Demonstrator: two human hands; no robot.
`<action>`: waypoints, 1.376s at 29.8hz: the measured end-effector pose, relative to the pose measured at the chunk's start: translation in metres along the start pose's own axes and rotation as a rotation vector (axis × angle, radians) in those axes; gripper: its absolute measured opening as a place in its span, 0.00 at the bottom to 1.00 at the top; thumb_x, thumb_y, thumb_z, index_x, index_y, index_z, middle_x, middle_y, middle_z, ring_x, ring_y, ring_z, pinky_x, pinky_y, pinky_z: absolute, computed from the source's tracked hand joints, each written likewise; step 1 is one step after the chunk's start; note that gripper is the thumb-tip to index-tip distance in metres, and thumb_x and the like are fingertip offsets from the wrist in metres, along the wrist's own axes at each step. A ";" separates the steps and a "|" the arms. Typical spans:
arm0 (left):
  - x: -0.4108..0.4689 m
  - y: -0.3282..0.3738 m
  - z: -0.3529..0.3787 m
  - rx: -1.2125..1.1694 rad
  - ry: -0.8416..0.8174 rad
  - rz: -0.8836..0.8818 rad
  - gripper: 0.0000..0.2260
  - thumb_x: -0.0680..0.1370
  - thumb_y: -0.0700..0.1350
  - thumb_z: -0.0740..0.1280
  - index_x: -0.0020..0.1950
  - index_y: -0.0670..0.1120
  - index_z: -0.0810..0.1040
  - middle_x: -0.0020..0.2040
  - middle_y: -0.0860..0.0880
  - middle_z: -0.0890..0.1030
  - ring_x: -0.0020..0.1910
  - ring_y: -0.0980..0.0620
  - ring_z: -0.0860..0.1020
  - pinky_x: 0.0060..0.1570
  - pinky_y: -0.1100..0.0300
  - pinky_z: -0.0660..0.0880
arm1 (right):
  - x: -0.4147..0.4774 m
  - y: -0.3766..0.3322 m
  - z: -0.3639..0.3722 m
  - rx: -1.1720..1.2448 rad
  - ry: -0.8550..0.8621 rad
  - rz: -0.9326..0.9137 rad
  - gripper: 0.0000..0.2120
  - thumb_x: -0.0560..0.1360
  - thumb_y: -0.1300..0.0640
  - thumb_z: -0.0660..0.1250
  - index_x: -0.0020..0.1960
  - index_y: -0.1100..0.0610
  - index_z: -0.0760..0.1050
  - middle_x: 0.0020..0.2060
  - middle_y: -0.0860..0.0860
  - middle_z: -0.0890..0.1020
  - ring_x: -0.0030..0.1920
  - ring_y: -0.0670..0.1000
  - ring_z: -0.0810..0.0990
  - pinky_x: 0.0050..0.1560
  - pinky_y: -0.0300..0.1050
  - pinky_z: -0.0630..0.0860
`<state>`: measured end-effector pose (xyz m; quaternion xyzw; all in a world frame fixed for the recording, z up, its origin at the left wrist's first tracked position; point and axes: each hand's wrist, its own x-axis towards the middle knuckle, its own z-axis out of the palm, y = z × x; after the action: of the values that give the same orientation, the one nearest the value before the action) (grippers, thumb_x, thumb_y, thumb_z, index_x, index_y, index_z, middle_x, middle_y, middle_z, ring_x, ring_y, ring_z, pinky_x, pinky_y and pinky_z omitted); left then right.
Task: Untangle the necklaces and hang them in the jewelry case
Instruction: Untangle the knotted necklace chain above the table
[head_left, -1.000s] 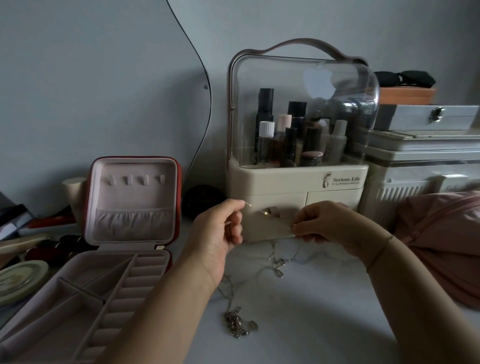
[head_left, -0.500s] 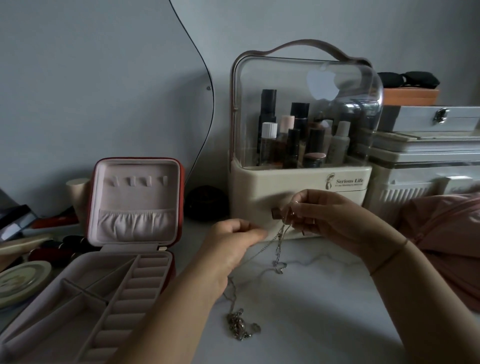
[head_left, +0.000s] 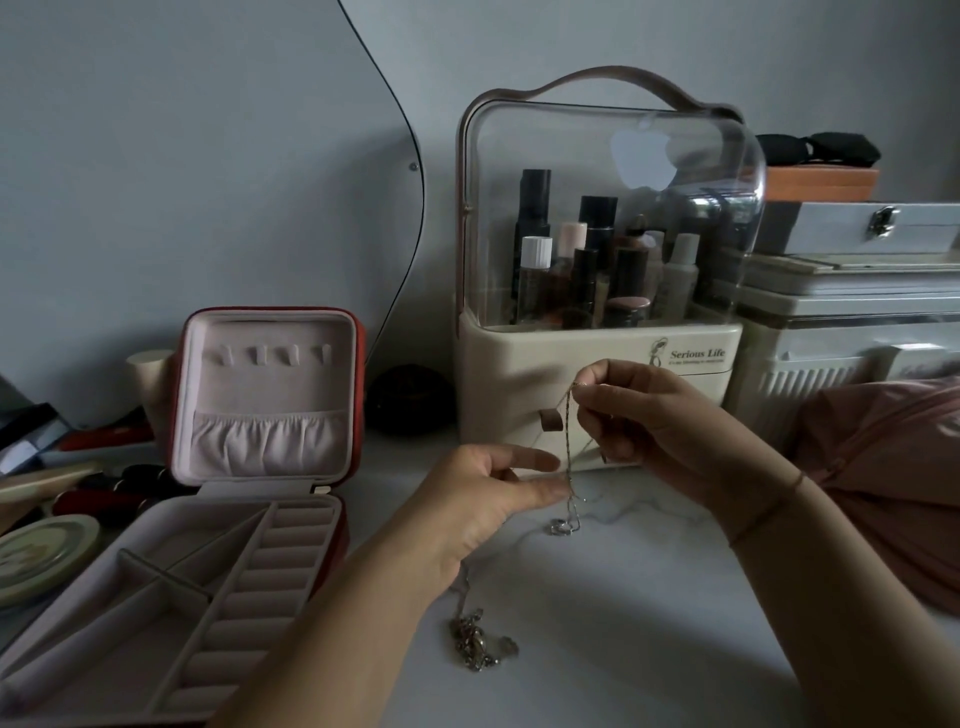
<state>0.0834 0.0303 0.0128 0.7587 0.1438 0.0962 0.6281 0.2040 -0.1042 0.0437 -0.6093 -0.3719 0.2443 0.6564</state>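
Right hand (head_left: 670, 421) pinches the necklace chain (head_left: 569, 441) at its top. Left hand (head_left: 467, 499) thumb and forefinger flank it lower down; grip cannot be told.
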 end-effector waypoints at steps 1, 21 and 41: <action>0.001 0.000 0.000 -0.010 0.006 0.000 0.11 0.68 0.48 0.76 0.49 0.52 0.83 0.33 0.53 0.73 0.20 0.64 0.68 0.31 0.67 0.64 | 0.000 0.000 -0.001 0.023 -0.023 0.001 0.03 0.71 0.59 0.69 0.41 0.57 0.75 0.27 0.54 0.75 0.22 0.45 0.65 0.22 0.34 0.61; 0.017 -0.004 -0.003 -0.549 0.131 -0.014 0.06 0.77 0.46 0.65 0.43 0.45 0.78 0.41 0.49 0.82 0.41 0.53 0.79 0.39 0.61 0.70 | -0.001 0.004 -0.004 -0.251 0.037 0.186 0.05 0.75 0.60 0.66 0.43 0.61 0.77 0.27 0.50 0.77 0.23 0.44 0.61 0.24 0.35 0.58; 0.006 -0.003 -0.001 -0.284 0.017 -0.021 0.10 0.62 0.49 0.76 0.39 0.46 0.84 0.31 0.50 0.76 0.23 0.58 0.66 0.35 0.62 0.72 | 0.000 0.001 -0.005 0.091 -0.021 0.144 0.08 0.71 0.56 0.66 0.34 0.56 0.71 0.22 0.50 0.67 0.20 0.44 0.59 0.23 0.36 0.57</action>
<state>0.0883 0.0340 0.0097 0.6599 0.1419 0.1154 0.7287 0.2079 -0.1069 0.0432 -0.6013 -0.3224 0.3137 0.6603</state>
